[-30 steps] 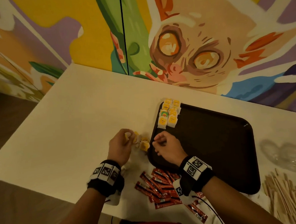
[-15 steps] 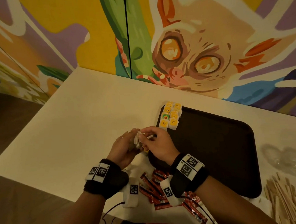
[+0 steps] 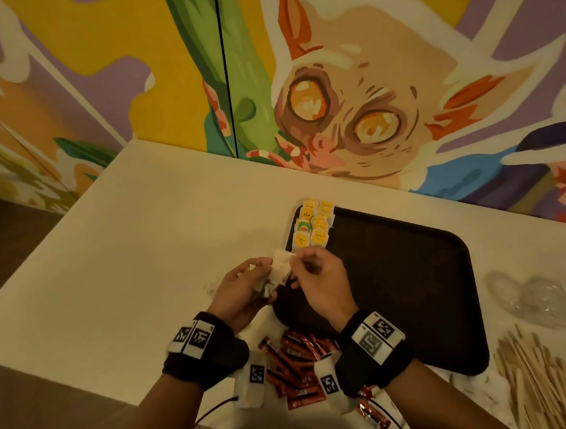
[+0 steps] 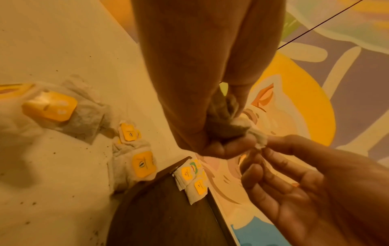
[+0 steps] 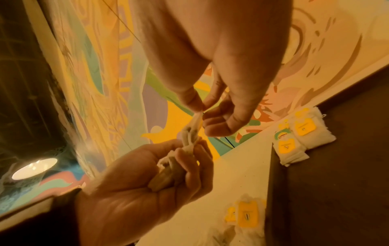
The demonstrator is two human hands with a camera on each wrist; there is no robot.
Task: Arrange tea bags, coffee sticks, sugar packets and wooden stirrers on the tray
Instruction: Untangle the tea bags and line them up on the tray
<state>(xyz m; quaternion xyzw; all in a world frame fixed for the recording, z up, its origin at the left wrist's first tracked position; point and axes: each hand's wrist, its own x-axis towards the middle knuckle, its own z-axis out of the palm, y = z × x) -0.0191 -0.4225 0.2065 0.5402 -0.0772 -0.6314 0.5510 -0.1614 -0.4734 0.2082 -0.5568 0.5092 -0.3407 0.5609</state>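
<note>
My left hand (image 3: 246, 289) grips a small bunch of white tea bags (image 3: 280, 267) raised above the table, just left of the dark tray (image 3: 412, 289). My right hand (image 3: 306, 262) pinches the top corner of one tea bag (image 5: 194, 124) between thumb and forefinger. Several tea bags with yellow tags (image 3: 312, 227) lie in two rows on the tray's far left corner. Loose tea bags (image 4: 134, 159) lie on the table beside the tray's edge. Red coffee sticks (image 3: 294, 369) are scattered under my wrists. Wooden stirrers (image 3: 537, 381) lie piled at the near right.
A crumpled clear plastic wrapper (image 3: 538, 301) lies on the table right of the tray. A painted wall (image 3: 334, 95) runs along the table's far edge. The table's near edge (image 3: 86, 382) lies close to my left forearm.
Both hands have lifted off the table with the tea bags. My right hand moved left to meet the left one and now pinches a bag's corner.
</note>
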